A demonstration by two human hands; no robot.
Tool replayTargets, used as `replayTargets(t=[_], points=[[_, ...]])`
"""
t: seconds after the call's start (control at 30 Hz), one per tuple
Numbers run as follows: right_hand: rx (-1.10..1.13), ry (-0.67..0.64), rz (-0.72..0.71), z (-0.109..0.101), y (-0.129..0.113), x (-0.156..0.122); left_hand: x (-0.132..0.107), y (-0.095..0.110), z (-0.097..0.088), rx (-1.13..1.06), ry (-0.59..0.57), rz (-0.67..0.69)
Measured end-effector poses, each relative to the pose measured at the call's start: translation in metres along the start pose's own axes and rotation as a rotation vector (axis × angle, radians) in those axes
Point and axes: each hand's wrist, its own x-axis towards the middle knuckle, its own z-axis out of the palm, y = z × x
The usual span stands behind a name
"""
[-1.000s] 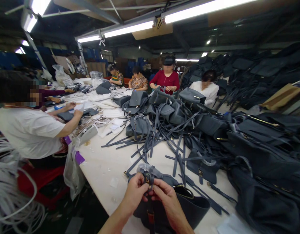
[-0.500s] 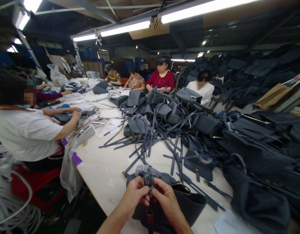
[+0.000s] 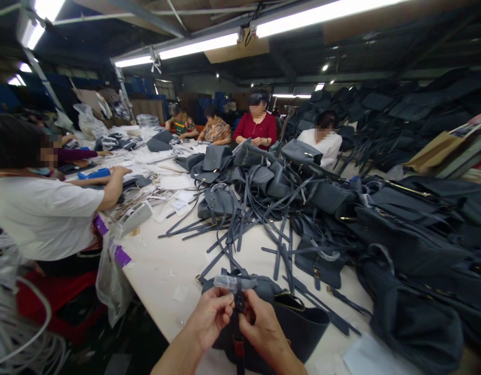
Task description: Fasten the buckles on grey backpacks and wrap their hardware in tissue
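Note:
My left hand (image 3: 210,316) and my right hand (image 3: 261,327) are both pinched together on a strap buckle (image 3: 238,301) of a dark blue-grey handbag (image 3: 299,325) that lies at the near edge of the white table (image 3: 166,265). A strip of clear plastic wrap (image 3: 236,283) sits just above my fingers on the bag's handle. The strap hangs down between my hands, with a reddish-brown edge showing below.
A big heap of the same bags and loose straps (image 3: 279,208) covers the table's middle and right. A person in a white shirt (image 3: 41,213) works at the left, others sit at the far end. A plastic bag (image 3: 111,276) hangs off the left edge.
My hands have drawn the buckle slightly down and toward me, and the plastic-wrapped handle now lies flatter above my fingers. The person at the left has reached further across the table.

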Motion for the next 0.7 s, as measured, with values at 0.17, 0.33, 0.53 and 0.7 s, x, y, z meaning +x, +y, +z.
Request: replayTargets(t=[0.17,0.33,0.53,0.7], points=[[0.162,0.114,0.104,-0.001,-0.004,0.006,-0.015,-0.008,0.001,0.787,-0.011,0.748],[0.145,0.045,0.086,0.000,-0.006,0.007,-0.011,-0.007,-0.006,1.614,0.065,1.433],[0.146,-0.005,0.118,0.039,0.014,-0.011,0.012,0.006,0.010,1.566,0.362,1.315],[0.230,-0.004,0.126,0.028,0.019,-0.014,0.005,0.005,-0.004,1.434,0.183,1.114]])
